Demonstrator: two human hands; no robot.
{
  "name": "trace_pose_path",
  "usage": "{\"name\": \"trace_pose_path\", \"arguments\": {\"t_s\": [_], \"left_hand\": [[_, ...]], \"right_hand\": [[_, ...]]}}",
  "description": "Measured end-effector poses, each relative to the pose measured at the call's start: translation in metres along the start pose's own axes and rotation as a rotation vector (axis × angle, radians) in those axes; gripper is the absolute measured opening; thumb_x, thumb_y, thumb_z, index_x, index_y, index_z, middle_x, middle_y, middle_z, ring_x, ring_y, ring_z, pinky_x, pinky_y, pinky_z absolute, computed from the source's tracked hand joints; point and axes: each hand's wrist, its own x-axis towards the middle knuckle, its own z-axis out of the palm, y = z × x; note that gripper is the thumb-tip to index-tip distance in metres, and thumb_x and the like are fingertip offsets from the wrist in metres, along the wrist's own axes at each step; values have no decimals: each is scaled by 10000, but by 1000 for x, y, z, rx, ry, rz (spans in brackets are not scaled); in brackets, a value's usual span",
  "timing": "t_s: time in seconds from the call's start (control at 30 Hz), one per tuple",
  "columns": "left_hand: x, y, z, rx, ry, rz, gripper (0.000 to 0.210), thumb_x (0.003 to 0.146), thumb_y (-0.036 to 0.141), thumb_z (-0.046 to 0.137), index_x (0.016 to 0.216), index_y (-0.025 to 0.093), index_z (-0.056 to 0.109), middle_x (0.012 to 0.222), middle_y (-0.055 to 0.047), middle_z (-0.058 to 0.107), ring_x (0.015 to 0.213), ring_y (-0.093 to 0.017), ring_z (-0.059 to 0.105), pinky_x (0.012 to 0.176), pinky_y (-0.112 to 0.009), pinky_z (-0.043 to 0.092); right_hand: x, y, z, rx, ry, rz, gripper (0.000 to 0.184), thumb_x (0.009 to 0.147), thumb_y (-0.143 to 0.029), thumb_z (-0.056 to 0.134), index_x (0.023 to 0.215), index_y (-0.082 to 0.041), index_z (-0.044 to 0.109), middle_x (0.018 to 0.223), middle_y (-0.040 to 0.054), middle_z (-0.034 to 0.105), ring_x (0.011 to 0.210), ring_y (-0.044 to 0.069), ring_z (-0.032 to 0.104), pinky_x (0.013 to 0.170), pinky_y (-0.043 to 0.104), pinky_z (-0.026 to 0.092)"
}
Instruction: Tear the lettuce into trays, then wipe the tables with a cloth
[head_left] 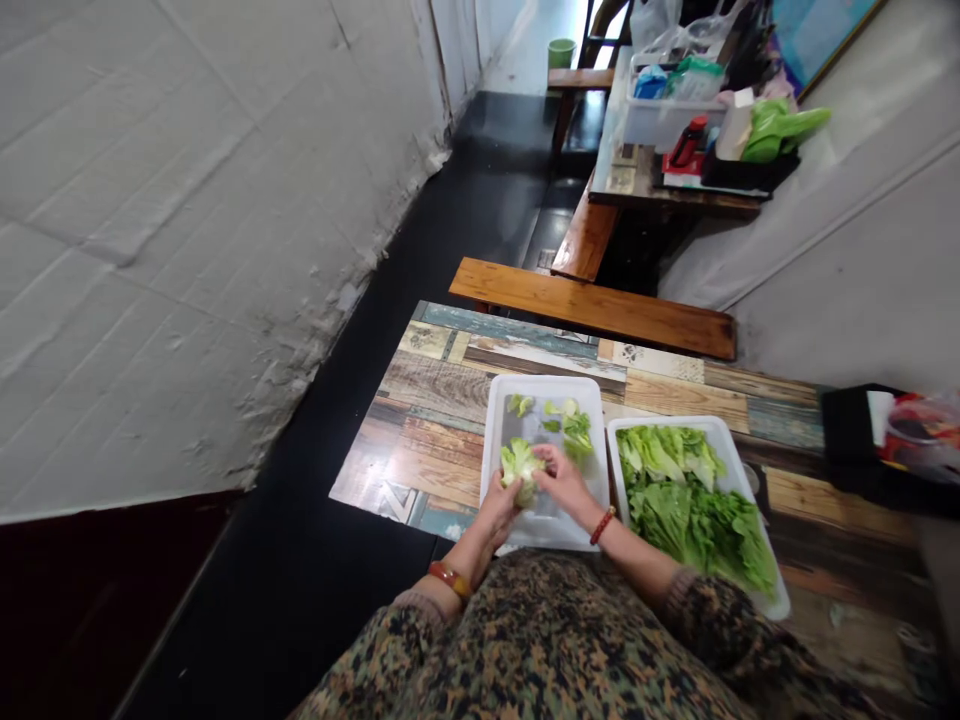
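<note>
Over the near half of a white plastic tray point(491, 430), my left hand point(501, 500) is closed around the base of a small head of lettuce point(519, 460). My right hand point(561, 478) pinches the right side of the same lettuce with its fingertips. A few loose lettuce pieces point(576, 428) lie inside this tray beyond my hands. To the right, a second white tray point(769, 560) holds lettuce leaves point(675, 510), paler ones at the far end and greener ones nearer me.
The trays stand on a wood-patterned table point(427, 420). A wooden bench point(592, 305) runs along its far side. At the right edge sits a black box point(855, 440) with packets. Another table point(630, 180) behind carries a plastic bin point(667, 122). A white wall point(187, 250) rises on the left.
</note>
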Motion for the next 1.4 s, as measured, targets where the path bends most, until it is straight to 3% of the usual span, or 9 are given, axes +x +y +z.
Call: {"name": "trace_pose_path", "arguments": {"t_s": [0.2, 0.37, 0.43, 0.63, 0.73, 1.0, 1.2, 1.3, 1.4], "left_hand": [[-7, 16, 7, -125, -149, -20, 526, 684, 426, 783, 1078, 204, 514, 1003, -72, 678, 799, -162, 657, 669, -264, 534], [-3, 19, 4, -94, -87, 16, 609, 617, 421, 834, 1088, 212, 511, 928, -41, 678, 738, -153, 653, 626, -253, 520], [0, 16, 2, -62, -46, 9, 657, 578, 412, 852, 1095, 216, 496, 885, -25, 674, 687, -152, 648, 590, -255, 513], [4, 5, -5, 13, -81, -69, 650, 547, 446, 849, 1039, 206, 498, 801, 2, 650, 633, -142, 633, 576, -267, 512], [3, 3, -6, 33, -90, -84, 659, 542, 456, 847, 1046, 205, 504, 799, 3, 647, 625, -139, 629, 568, -265, 506], [16, -3, -8, -18, -34, -87, 636, 553, 440, 847, 1028, 193, 505, 765, -13, 650, 610, -157, 629, 543, -269, 487], [19, 1, 0, -68, -89, -39, 628, 617, 473, 817, 1104, 214, 516, 919, -40, 671, 718, -141, 633, 606, -231, 481], [15, 8, 4, -74, -170, -15, 623, 639, 435, 819, 1136, 200, 527, 1001, -68, 672, 780, -150, 636, 660, -238, 494], [14, 10, 3, -55, -115, 4, 620, 609, 426, 836, 1099, 185, 542, 920, -48, 674, 718, -139, 629, 610, -227, 485]], "right_hand": [[-8, -5, 12, -215, 17, -124, 93, 745, -159, 551, 791, -189, 627, 773, 19, 598, 755, 178, 569, 729, 308, 467], [19, -22, -3, -373, -208, -190, 109, 778, -149, 559, 794, -204, 652, 780, 17, 634, 730, 172, 589, 695, 277, 454], [38, -29, -11, -428, -269, -205, 159, 812, -150, 534, 844, -213, 676, 827, 25, 664, 763, 176, 604, 724, 276, 459], [102, -40, -20, -597, -143, -284, 408, 819, -19, 443, 1102, -228, 652, 1304, 57, 558, 1082, 199, 519, 978, 314, 363], [115, -31, -17, -573, -113, -224, 371, 807, 0, 430, 1011, -199, 667, 1225, 95, 593, 987, 196, 532, 929, 328, 376], [67, -1, -26, -366, 70, -54, 168, 843, -258, 448, 884, -170, 585, 869, 50, 634, 801, 175, 575, 765, 300, 460], [12, 6, -7, -146, -23, -17, 138, 810, -270, 460, 813, -190, 572, 712, -6, 607, 666, 150, 557, 632, 254, 443], [7, 8, 6, -231, -18, -53, 91, 779, -210, 497, 792, -189, 585, 746, 3, 614, 711, 157, 551, 675, 269, 432], [19, 6, 4, -258, -118, -83, 71, 746, -166, 555, 761, -193, 620, 684, -18, 613, 659, 148, 553, 648, 256, 425]]}}
